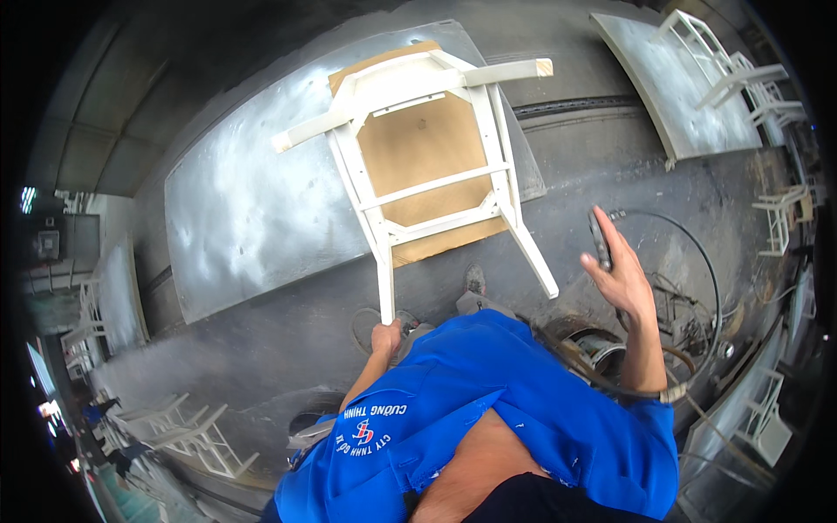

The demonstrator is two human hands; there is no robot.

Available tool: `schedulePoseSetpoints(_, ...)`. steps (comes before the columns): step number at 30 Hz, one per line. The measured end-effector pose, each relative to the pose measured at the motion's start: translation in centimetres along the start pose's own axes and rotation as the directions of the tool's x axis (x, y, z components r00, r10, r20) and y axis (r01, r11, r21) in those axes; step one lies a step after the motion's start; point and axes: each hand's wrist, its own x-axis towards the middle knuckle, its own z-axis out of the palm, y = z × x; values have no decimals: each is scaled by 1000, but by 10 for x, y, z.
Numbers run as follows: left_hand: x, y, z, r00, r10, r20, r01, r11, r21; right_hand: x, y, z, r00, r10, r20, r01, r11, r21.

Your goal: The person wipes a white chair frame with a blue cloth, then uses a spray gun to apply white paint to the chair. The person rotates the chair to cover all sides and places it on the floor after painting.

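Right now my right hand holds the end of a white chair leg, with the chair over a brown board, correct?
Not the right hand: the head view shows your left hand holding the end of the white chair leg, with the chair over the brown board.

Cannot see the fingertips of the left hand [385,336], curled round the end of the white chair leg [385,283]. Cannot make out all of the grey tool [598,240], partly covered by the right hand [622,281]. Cannot trace the near edge of the counter [253,200] beneath the brown board [423,139]. Cannot tell apart the white chairs [745,80] at the right edge of the second counter [671,96].
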Motion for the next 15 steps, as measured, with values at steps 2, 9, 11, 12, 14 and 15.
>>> schedulePoseSetpoints(2, -2, 0, 6, 993, 51, -103, -40, 993, 109, -6, 13, -15, 996, 37, 82, -30, 996, -89)
schedulePoseSetpoints(9, -7, -7, 20, 988, 16, -155, 1, 994, 110, -10, 34, -41, 925, 271, 266, -228, 956, -183)
schedulePoseSetpoints(11, -6, -12, 27, 990, 15, -142, 1, 994, 113, -6, 33, -46, 928, 281, 245, -238, 952, -193)
schedulePoseSetpoints(12, -6, -15, 31, 989, 24, -148, -9, 995, 104, -4, 32, -49, 929, 290, 230, -247, 948, -198)
schedulePoseSetpoints(14, -5, -21, 39, 989, 21, -148, -5, 994, 108, 2, 29, -55, 941, 294, 169, -268, 950, -161)
schedulePoseSetpoints(15, -4, -24, 43, 988, 21, -151, -8, 996, 91, 7, 28, -59, 950, 287, 121, -274, 955, -118)
